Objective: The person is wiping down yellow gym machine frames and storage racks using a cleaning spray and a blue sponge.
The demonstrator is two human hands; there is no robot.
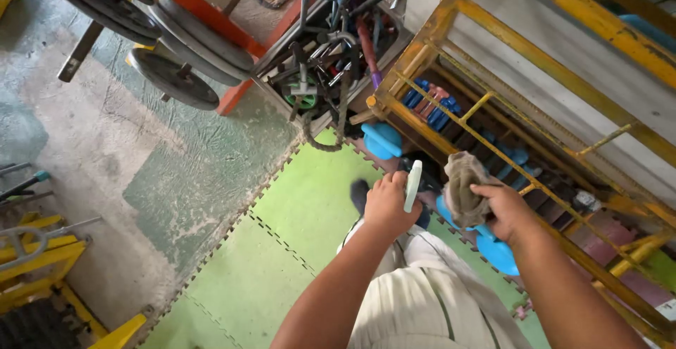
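Left hand (386, 204) grip is closing around a pale green flat bottle (412, 185), held upright; right hand (505, 212) grip is clutching a crumpled grey-brown rag (463, 187) beside the yellow rack (451, 109).

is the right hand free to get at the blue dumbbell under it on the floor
Probably not as it stands: the right hand is closed on a brown rag. The blue dumbbell lies close below, with nothing between.

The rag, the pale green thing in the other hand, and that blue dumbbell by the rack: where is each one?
Rag (465, 188), head view: the bunched middle above the right hand.
Pale green object (412, 185), head view: its flat upper part above the left hand.
Blue dumbbell (381, 140), head view: its rounded head.
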